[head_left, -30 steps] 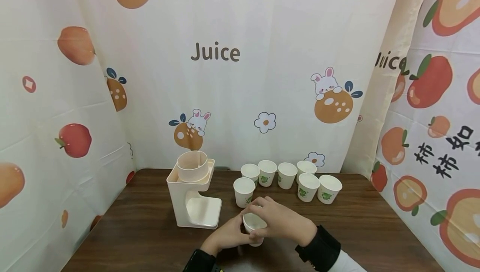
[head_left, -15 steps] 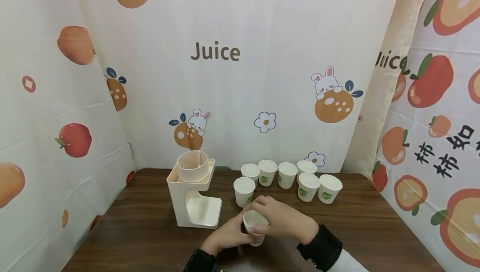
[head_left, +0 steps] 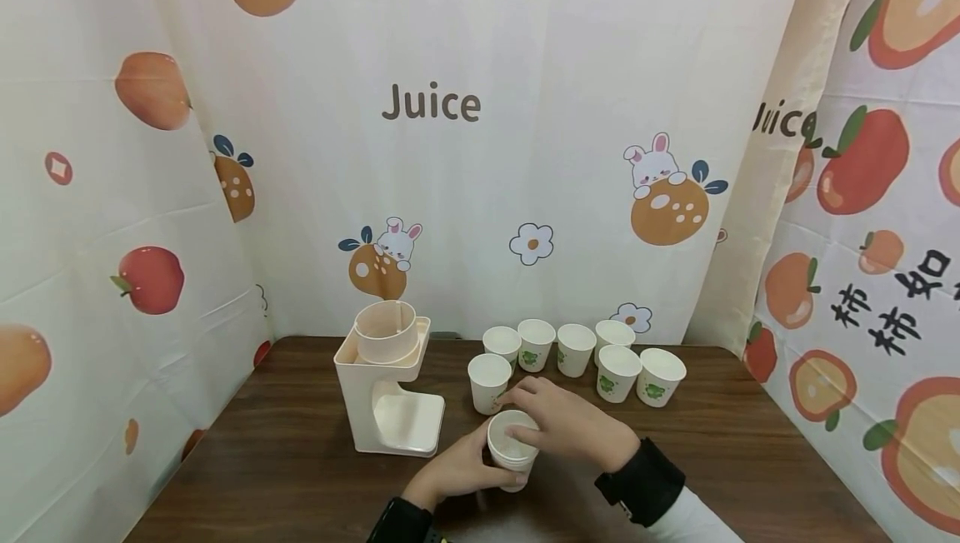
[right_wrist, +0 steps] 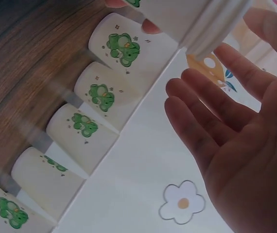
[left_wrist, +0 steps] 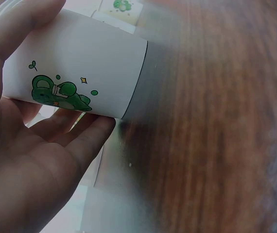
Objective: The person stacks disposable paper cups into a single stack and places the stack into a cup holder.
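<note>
My left hand [head_left: 467, 464] grips a short stack of white paper cups [head_left: 512, 451] low over the wooden table, thumb on the near side and fingers round the far side. A green cartoon animal is printed on the outer cup [left_wrist: 95, 53] in the left wrist view. Several rims [right_wrist: 218, 29] show one above another in the right wrist view. Beside the stack's mouth, my right hand [head_left: 566, 426] has its fingers loosely extended. Its thumb overlaps the rim in the head view, and the other fingers [right_wrist: 201, 111] lie apart from the cups.
Behind my hands stand several more white paper cups, including a near left one [head_left: 487, 381] and a right one [head_left: 660, 376]. A cream juicer-like stand [head_left: 363, 410] with a round top cup [head_left: 385, 335] is at left. A fruit-print curtain [head_left: 457, 176] rises behind the table [head_left: 262, 460].
My right hand has opened from round the cup's rim and shifted slightly up and away. The stacked rims now show more fully. My left hand keeps its grip in place.
</note>
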Motion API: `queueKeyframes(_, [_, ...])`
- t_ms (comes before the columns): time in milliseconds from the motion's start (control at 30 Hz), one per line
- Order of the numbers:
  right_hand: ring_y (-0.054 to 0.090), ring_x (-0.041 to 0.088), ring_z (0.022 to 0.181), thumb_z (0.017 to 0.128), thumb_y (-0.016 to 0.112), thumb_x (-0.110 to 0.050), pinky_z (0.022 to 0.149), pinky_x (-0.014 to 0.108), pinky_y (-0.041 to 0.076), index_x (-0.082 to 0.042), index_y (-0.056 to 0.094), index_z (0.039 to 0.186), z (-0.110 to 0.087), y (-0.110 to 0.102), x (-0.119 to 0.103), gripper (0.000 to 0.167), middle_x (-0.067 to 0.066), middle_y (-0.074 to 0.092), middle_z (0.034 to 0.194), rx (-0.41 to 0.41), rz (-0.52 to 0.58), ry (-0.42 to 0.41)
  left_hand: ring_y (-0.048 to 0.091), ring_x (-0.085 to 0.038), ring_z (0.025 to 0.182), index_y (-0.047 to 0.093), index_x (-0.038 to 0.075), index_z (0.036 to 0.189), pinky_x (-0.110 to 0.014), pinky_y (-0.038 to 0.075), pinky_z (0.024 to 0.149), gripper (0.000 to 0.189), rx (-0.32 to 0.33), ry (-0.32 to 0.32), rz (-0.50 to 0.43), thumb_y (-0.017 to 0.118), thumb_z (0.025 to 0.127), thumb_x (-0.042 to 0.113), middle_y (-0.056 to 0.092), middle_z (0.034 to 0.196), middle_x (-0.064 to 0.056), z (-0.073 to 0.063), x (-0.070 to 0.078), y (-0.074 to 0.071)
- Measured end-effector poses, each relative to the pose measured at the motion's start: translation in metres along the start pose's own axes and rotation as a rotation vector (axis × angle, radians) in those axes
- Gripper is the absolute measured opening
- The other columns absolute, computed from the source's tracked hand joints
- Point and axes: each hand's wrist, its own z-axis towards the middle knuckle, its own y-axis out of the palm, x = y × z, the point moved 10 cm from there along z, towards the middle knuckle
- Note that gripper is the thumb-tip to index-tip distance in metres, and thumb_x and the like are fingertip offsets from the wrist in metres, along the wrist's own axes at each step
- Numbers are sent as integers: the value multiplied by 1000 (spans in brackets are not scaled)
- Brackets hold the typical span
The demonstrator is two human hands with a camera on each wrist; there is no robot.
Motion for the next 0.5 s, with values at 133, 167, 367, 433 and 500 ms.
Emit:
queueKeyframes(133, [58, 15, 106, 100, 65, -27, 84, 31, 52, -12, 63, 127, 5, 0, 7, 32, 4, 60, 119, 41, 7, -11, 56, -15, 113, 42, 21, 146, -42, 41, 97, 75, 0, 1, -5, 83, 83, 25, 60, 121, 5, 0, 0, 0])
queueKeyframes(167, [58, 15, 104, 100, 65, -27, 83, 30, 52, -11, 63, 128, 6, 0, 8, 32, 3, 60, 118, 59, 2, -17, 56, -15, 112, 42, 22, 146, -42, 41, 96, 75, 1, 3, -5, 83, 83, 25, 60, 120, 5, -1, 1, 0])
queueKeyframes(367, [57, 13, 95, 98, 68, -26, 77, 28, 51, -6, 64, 124, 15, -5, 12, 34, 4, 60, 110, 175, -60, -67, 56, -15, 115, 43, 22, 144, -42, 41, 97, 73, 0, 6, -7, 84, 83, 25, 59, 122, 6, 0, 2, 0])
queueKeyframes(433, [58, 15, 97, 97, 69, -25, 78, 31, 52, -6, 63, 124, 18, -6, 13, 34, 6, 60, 112, 195, -72, -72, 55, -15, 116, 42, 22, 145, -43, 41, 98, 74, -1, 3, -8, 83, 83, 25, 59, 124, 7, 0, 2, 0])
queueKeyframes(500, [59, 18, 99, 97, 69, -25, 80, 33, 52, -6, 63, 125, 22, -5, 15, 35, 8, 60, 115, 199, -79, -68, 55, -15, 116, 42, 22, 146, -43, 41, 98, 74, -3, 3, -11, 83, 84, 25, 59, 124, 7, 0, 2, 1])
